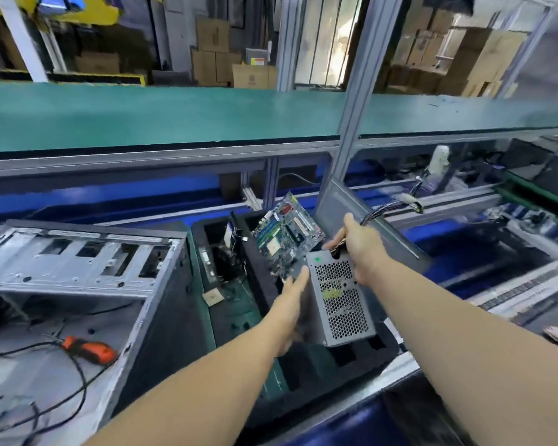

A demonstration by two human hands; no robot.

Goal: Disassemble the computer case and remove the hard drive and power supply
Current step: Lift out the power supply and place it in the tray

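Both hands hold the power supply (339, 297), a grey metal box with a perforated face, tilted in the air above a black foam tray (361, 352). The left hand (292, 304) lies along the box's left side, its fingers fairly straight up that side and its thumb tucked beneath near the lower corner, so it supports rather than clenches. The right hand (360, 249) grips the box's far end, fingers curled over the top edge where the cable bundle (390, 209) leaves the housing; those wires trail up and away to the right of that hand, ending in pale connectors. Just beyond the left hand's fingertips a motherboard (287, 236) stands tilted on edge in the tray, close to the power supply, though whether the two touch cannot be told. Behind the right hand a grey panel (345, 204) leans at an angle. Well to the left of the left hand the computer case (78, 262) lies open on the table (161, 333), its drive bays bare, and an orange-handled screwdriver (89, 349) rests inside it among loose black cables (74, 375).
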